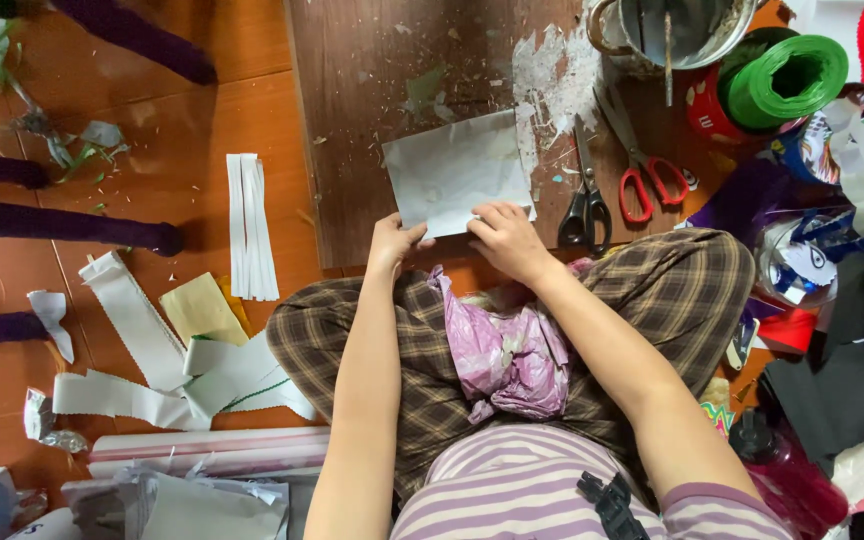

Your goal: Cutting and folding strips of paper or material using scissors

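A pale grey sheet of paper (455, 170) lies on a dark wooden board (372, 90) in front of my crossed legs. My left hand (393, 243) pinches the sheet's near left corner. My right hand (505, 238) presses its fingers on the sheet's near edge, a little to the right. A crumpled pink plastic bag (505, 350) rests in my lap between my arms.
Black scissors (586, 200) and red-handled scissors (642, 165) lie on the board right of the sheet. A metal pot (672, 35) and a green tape roll (787, 80) stand at the back right. White paper strips (250, 225) and scraps litter the orange floor at left.
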